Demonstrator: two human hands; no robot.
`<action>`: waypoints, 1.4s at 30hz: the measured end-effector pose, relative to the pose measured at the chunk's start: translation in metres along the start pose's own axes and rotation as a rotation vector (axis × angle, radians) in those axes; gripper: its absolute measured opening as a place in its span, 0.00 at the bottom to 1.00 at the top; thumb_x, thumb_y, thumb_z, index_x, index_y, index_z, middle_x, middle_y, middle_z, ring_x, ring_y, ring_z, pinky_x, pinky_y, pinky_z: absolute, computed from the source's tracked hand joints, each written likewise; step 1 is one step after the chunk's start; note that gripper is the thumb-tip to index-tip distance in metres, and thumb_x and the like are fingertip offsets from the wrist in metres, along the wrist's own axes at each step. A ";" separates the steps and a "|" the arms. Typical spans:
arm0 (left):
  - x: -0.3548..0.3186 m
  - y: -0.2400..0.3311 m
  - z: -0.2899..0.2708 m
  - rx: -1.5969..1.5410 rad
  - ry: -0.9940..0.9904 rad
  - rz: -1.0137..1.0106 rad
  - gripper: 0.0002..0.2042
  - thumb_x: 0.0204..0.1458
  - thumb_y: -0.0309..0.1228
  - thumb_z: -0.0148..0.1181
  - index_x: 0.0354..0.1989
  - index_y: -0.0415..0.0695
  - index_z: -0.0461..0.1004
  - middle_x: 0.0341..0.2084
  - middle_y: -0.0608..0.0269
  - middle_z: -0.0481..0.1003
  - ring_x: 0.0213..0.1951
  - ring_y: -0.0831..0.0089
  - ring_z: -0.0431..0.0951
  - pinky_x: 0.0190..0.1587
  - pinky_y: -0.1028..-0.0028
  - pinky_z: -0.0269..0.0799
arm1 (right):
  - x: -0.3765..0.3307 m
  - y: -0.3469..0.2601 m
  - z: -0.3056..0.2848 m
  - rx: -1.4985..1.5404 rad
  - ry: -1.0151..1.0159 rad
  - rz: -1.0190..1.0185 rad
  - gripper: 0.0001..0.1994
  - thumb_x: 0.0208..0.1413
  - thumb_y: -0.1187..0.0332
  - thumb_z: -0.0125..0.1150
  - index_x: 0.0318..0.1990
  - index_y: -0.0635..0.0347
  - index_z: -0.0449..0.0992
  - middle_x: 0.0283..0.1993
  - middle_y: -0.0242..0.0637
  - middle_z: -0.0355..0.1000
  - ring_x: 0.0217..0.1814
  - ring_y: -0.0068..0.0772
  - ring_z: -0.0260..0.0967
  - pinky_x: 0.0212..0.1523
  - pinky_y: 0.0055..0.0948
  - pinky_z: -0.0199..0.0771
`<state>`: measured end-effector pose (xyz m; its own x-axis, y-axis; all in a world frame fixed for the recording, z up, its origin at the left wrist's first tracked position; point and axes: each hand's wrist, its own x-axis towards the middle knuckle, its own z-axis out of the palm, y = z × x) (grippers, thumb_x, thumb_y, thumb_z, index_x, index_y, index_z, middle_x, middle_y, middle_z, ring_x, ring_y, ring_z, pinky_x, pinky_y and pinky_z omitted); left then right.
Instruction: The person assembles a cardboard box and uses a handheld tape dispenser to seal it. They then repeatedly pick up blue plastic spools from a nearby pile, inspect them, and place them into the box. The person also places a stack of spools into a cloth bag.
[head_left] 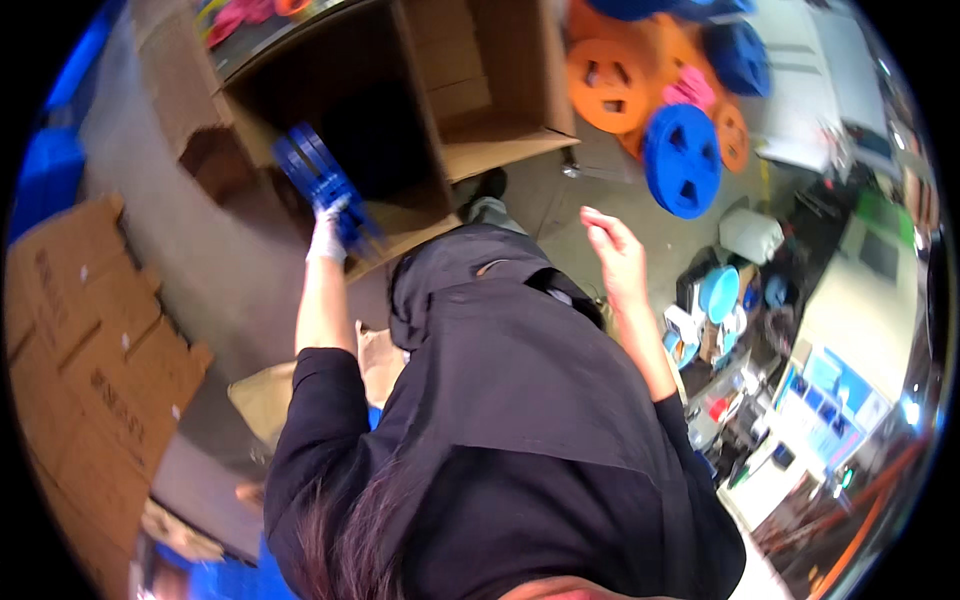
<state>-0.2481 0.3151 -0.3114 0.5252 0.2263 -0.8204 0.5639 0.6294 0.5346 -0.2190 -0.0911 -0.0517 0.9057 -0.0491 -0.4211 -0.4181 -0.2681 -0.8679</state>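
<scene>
My left hand [328, 232], with something white over its fingers, grips a blue slotted plastic piece [322, 180] at the mouth of an open cardboard box [430, 150]. Motion blurs the piece, which looks like round flanges seen nearly edge-on. Inside the box, a dark blue mass [375, 140] lies in shadow. My right hand [618, 262] is raised on the other side of my body, bare, its fingers loosely bent and nothing visible in them. Nearest beyond it is a blue plastic disc [682, 160] with cutouts.
Orange discs [608, 86] and more blue ones are piled at the far right, with a pink piece [690, 88] among them. Flattened cardboard [100, 350] leans at the left. A cluttered bench [860, 300] and a white jug [750, 235] stand at the right.
</scene>
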 end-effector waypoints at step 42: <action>-0.101 -0.095 0.317 0.918 0.063 -0.352 0.35 0.54 0.54 0.52 0.67 0.52 0.53 0.67 0.61 0.52 0.66 0.61 0.51 0.65 0.62 0.46 | 0.265 0.268 -0.407 -1.249 -0.379 0.002 0.36 0.28 0.61 0.75 0.49 0.67 0.71 0.52 0.43 0.67 0.57 0.42 0.61 0.59 0.37 0.61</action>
<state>-0.1524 -0.0034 -0.2145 0.2127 0.1925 -0.9580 0.9714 -0.1476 0.1860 -0.0622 -0.5673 -0.2887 0.7435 0.1666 -0.6476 0.1133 -0.9858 -0.1235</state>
